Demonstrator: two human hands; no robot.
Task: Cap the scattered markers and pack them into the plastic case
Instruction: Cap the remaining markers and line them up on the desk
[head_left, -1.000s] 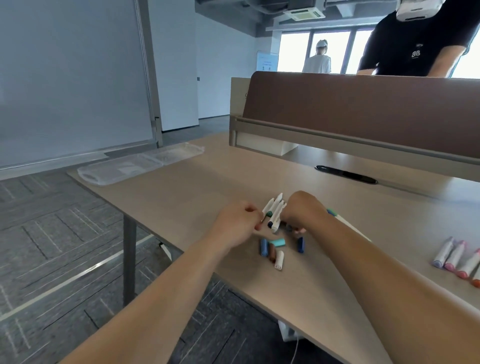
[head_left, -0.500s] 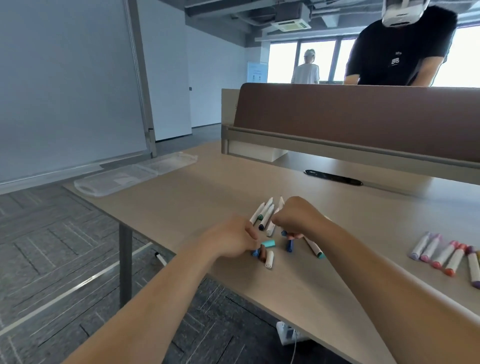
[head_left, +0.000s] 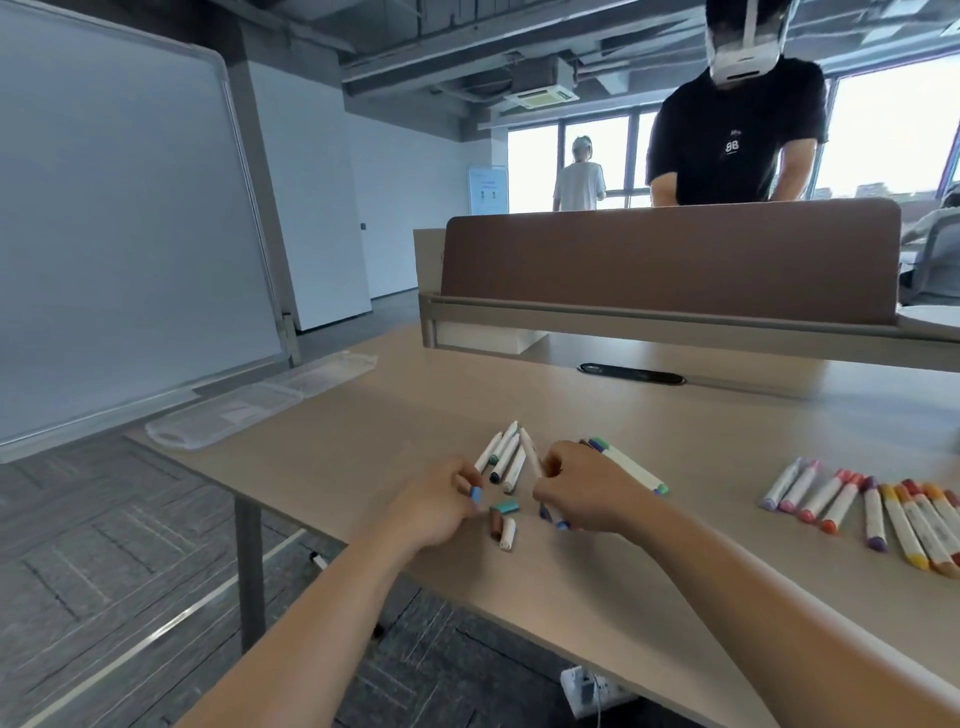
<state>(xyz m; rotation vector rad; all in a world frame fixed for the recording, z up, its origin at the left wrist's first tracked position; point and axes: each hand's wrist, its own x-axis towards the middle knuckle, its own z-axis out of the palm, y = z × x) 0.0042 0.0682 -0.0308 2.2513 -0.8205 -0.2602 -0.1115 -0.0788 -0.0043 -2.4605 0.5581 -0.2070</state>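
My left hand (head_left: 441, 504) pinches a small blue cap (head_left: 475, 493) just above the desk. My right hand (head_left: 582, 488) grips a white uncapped marker (head_left: 531, 453) that slants up and to the left. Between the hands lie loose caps: a teal cap (head_left: 505, 505), a brown cap (head_left: 496, 523) and a white cap (head_left: 507, 533). Several uncapped white markers (head_left: 503, 453) lie just beyond them. A capped marker with green ends (head_left: 631, 466) lies behind my right hand. The clear plastic case (head_left: 249, 408) lies open at the desk's far left corner.
A row of capped markers (head_left: 862, 506) lies at the right of the desk (head_left: 623, 587). A brown partition (head_left: 670, 254) runs along the back, with a person in black standing behind it. A whiteboard (head_left: 119, 234) stands at the left. A power strip (head_left: 592, 688) lies on the floor.
The camera tilted up and closer. My left hand has lifted a blue cap out of the pile of caps. My right hand now holds one white marker raised from the pile.
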